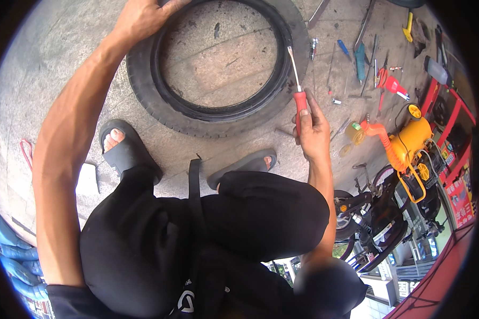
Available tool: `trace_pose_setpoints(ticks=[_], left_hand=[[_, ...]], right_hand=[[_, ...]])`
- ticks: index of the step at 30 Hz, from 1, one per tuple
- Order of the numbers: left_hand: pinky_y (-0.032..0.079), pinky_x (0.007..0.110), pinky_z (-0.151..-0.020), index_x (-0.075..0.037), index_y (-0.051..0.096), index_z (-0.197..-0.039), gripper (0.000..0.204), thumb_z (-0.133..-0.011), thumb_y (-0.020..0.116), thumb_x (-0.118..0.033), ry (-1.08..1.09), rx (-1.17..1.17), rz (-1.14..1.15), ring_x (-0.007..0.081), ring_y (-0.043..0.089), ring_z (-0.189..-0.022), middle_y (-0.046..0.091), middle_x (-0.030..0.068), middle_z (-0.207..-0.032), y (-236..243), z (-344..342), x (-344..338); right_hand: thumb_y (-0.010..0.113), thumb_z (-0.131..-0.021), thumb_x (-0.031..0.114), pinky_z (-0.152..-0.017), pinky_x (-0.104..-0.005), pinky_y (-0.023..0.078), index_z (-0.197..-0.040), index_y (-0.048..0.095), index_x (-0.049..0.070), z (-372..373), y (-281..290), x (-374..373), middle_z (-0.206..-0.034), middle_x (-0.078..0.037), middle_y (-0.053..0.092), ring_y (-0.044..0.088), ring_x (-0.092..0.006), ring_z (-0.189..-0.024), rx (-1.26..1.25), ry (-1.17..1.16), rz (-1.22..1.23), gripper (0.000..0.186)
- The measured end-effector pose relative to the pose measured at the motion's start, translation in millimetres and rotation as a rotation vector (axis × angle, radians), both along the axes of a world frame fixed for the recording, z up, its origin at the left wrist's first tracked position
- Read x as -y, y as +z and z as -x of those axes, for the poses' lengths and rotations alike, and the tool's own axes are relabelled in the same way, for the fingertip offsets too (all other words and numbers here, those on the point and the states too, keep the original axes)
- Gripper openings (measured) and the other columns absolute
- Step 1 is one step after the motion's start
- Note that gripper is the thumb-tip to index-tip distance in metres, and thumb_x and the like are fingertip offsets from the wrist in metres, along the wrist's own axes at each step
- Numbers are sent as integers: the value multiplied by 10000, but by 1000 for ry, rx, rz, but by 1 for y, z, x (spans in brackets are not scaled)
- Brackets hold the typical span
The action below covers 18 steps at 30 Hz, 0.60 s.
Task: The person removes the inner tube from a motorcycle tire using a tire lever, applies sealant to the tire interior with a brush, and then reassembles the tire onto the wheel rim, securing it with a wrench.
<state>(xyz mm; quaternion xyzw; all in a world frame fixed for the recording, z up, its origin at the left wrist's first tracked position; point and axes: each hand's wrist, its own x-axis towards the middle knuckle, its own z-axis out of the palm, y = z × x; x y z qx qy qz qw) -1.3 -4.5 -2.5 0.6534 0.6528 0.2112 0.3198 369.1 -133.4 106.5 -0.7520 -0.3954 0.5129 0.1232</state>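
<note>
A black tire point(218, 125) lies flat on the stone-tiled floor point(58, 64) at the top middle. My left hand point(149, 16) grips its far left part, the fingertips partly cut off by the upper edge. My right hand point(311, 127) is closed round the red handle of a screwdriver point(302, 106). The metal shaft points up over the tire's right sidewall, its tip near the inner bead. I squat in black trousers, with my feet in dark slides point(133, 154) just below the tire.
Scattered hand tools point(360, 61) lie right of the tire. Beyond them are a yellow compressor point(407, 141) with an orange hose, a black motorcycle point(378, 228) and a red rack point(451, 98). Blue jugs point(16, 255) stand at lower left; a white flat object point(88, 178) lies near my left arm.
</note>
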Motion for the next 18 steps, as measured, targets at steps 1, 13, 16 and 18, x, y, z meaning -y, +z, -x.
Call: trace_pose_setpoints(ticks=[1, 13, 16, 18], left_hand=[[440, 425, -1039, -34, 565, -1324, 554, -881, 689, -344, 3, 14, 7, 376, 565, -1200, 602, 226, -1266, 0, -1, 0], [446, 425, -1032, -39, 568, -1323, 561, -885, 682, -370, -2, -2, 64, 375, 567, -1193, 602, 224, -1265, 12, 0, -1], [445, 426, -1032, -40, 569, -1321, 559, -884, 684, -369, 9, -11, 21, 377, 567, -1192, 603, 223, -1263, 9, 0, -1], [446, 428, -1029, -42, 571, -1320, 559, -880, 687, -366, 16, 34, 22, 380, 567, -1187, 605, 223, -1259, 6, -1, -1]], right_hand=[[510, -1021, 198, -408, -223, 377, -1490, 402, 50, 1, -1, -1, -737, -25, 563, 478, -77, -468, -54, 30, -81, 503], [518, -1009, 99, -567, -198, 434, -1481, 426, 52, 20, -10, 6, -850, -1, 586, 490, -34, -650, 22, -41, -42, 483], [527, -1003, 84, -582, -187, 428, -1463, 437, 13, 16, -15, 8, -879, -6, 587, 489, -30, -665, 64, 21, -135, 474], [528, -1000, 74, -591, -187, 432, -1457, 440, -1, 15, -21, 8, -896, -10, 593, 492, -29, -672, -20, 58, -257, 471]])
